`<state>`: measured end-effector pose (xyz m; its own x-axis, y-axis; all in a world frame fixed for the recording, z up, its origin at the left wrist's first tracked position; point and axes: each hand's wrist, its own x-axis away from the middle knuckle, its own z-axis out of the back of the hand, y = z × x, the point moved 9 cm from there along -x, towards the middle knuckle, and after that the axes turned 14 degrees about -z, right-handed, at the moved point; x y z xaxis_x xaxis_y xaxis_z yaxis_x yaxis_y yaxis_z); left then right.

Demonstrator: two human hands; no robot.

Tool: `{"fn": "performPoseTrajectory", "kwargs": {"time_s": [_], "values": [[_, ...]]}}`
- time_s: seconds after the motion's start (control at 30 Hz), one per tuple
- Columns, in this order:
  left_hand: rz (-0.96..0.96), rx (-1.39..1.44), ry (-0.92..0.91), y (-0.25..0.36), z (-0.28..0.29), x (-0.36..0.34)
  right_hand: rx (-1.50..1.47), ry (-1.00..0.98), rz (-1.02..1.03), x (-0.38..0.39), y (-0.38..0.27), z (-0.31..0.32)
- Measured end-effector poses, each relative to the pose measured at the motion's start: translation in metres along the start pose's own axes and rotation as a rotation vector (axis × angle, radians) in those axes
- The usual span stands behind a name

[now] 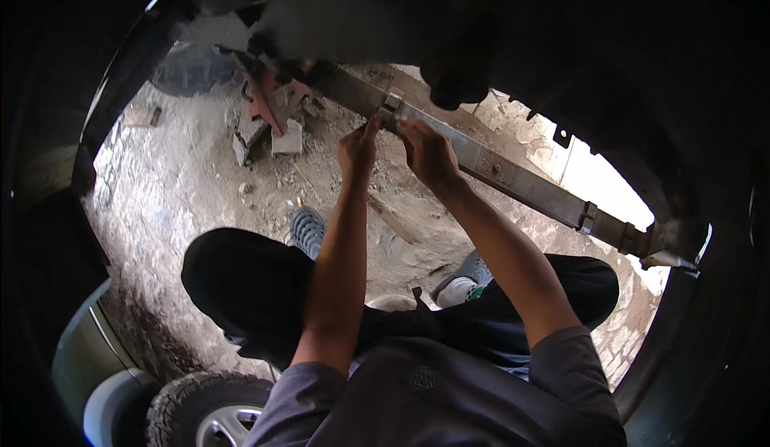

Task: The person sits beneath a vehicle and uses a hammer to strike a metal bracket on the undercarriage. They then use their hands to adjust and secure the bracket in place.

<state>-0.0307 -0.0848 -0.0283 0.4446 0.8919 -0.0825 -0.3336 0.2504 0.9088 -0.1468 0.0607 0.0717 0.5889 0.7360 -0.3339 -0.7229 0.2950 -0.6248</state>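
Note:
A long grey metal leaf spring (493, 165) runs slantwise from the upper middle down to the right, with a metal clip (391, 104) around it. Just below this clip, my left hand (358, 150) is closed, its thumb and fingertips pressed together against the spring's near edge. Close on its right, my right hand (431, 154) has its fingers curled in at the spring beside the clip. Whatever is between the fingers of either hand is too small or blurred to name. A second clip (588, 216) wraps the spring farther right.
Dark vehicle bodywork surrounds the view. A reddish metal stand (263, 98) and grey blocks (286, 138) are on the dirt ground at upper left. A treaded wheel (210, 411) lies at lower left. My bent legs (249, 291) are below the spring.

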Motion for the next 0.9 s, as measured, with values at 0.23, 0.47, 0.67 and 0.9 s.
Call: {"fn": "performPoseTrajectory", "kwargs": {"time_s": [0.23,0.47,0.67,0.9], "values": [[0.142,0.049,-0.058,0.004,-0.003,0.003,0.109,-0.074,-0.167,-0.031,0.006,-0.003],[0.102,0.078,-0.032,-0.004,0.000,0.002,0.093,-0.106,-0.133,-0.024,-0.003,-0.001],[0.043,0.028,-0.026,-0.002,0.000,-0.003,0.070,-0.068,-0.035,-0.004,-0.009,-0.001],[0.079,0.055,-0.012,0.012,0.000,0.005,0.178,-0.057,-0.068,-0.020,-0.011,0.006]]}}
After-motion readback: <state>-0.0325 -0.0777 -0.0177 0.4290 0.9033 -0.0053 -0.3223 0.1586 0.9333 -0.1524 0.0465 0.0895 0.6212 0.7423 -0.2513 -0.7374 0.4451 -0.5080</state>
